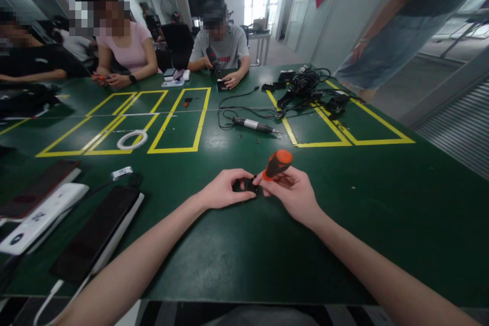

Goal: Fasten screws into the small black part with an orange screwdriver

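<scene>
My left hand (225,188) pinches a small black part (248,184) against the green table (267,244), fingers curled round it. My right hand (292,193) grips a screwdriver with an orange and black handle (277,163), its handle tilted up to the right and its tip down at the black part. The two hands meet at the part in the middle of the table, close to me.
An electric screwdriver (254,125) with a black cable lies beyond my hands. A tangle of black cables (309,89) sits far right. A white tape ring (132,139) lies in the yellow-taped boxes. Phones and white power banks (42,216) lie at left. Several people sit across; one stands right.
</scene>
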Motion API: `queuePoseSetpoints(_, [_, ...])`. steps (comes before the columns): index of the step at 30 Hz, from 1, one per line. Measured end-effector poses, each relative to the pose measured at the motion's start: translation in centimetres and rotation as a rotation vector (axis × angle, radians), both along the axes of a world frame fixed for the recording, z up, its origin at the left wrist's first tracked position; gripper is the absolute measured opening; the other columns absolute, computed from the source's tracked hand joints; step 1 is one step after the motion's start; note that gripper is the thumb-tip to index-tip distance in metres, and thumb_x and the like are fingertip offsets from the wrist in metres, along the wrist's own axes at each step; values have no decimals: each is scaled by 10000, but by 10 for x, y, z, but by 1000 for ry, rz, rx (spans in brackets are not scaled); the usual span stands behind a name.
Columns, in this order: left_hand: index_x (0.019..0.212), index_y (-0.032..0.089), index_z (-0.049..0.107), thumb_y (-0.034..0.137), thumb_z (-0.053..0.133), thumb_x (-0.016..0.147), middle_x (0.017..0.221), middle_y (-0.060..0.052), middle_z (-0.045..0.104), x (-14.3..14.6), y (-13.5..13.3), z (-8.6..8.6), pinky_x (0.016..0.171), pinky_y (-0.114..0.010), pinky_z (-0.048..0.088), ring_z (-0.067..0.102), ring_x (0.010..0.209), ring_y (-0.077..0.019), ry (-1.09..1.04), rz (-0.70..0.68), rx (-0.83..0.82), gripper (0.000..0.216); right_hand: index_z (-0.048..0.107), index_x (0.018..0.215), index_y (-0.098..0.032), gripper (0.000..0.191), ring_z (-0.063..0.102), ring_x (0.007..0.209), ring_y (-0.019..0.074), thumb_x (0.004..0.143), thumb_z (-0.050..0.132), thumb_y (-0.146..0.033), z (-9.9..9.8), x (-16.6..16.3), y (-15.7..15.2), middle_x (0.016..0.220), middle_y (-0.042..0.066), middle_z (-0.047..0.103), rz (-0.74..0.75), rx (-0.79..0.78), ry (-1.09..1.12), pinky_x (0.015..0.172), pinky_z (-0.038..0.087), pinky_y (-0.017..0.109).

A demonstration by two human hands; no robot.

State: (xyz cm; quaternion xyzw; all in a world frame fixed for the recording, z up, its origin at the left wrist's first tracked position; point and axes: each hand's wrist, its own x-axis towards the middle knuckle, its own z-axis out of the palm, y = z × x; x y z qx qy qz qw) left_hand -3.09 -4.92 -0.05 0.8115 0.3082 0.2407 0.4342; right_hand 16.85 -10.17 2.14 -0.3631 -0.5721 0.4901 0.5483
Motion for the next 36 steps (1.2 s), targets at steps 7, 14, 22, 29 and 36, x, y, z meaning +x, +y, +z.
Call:
queuePoseSetpoints(7, [1040, 134, 718, 321, 773, 841, 883, -12, 667, 0, 1, -2, 695, -247, 425, 555, 751, -121, -18, 1, -12, 278, 710, 864, -204, 357, 602, 543, 126, 852, 785, -553, -2, 0, 3, 716, 19, 709, -1, -2, 45, 562, 553, 291])
queuePoseSetpoints(14, [1045, 129, 729, 334, 772, 844, 860, -6, 665, -1, 2, 0, 699, -245, 430, 547, 727, -114, 8, 2, 0, 290, 672, 779, -199, 359, 598, 550, 117, 744, 900, -474, 0, 2, 5, 681, 3, 693, -64, -13, 26, 566, 548, 267])
queuePoseSetpoints(22, [1091, 139, 738, 346, 780, 840, 875, -15, 685, 0, 2, -1, 703, -243, 437, 563, 742, -121, 31, 24, -12, 328, 707, 881, -208, 397, 609, 539, 115, 783, 848, -566, -3, -1, 3, 733, 11, 725, -35, 6, 87, 563, 552, 272])
queuePoseSetpoints(29, [1085, 132, 733, 338, 776, 838, 894, -23, 692, 0, 2, -1, 705, -246, 443, 565, 742, -122, 1, 7, -8, 324, 702, 773, -200, 360, 607, 549, 126, 786, 855, -526, -2, 2, 5, 681, 13, 699, -68, 19, 1, 572, 554, 281])
queuePoseSetpoints(36, [1061, 129, 737, 347, 779, 838, 881, -21, 683, 1, 3, -2, 691, -242, 434, 559, 731, -118, 3, 4, -3, 314, 670, 878, -213, 354, 622, 556, 128, 815, 833, -522, -3, 2, 4, 753, 25, 749, -36, 8, 49, 574, 562, 287])
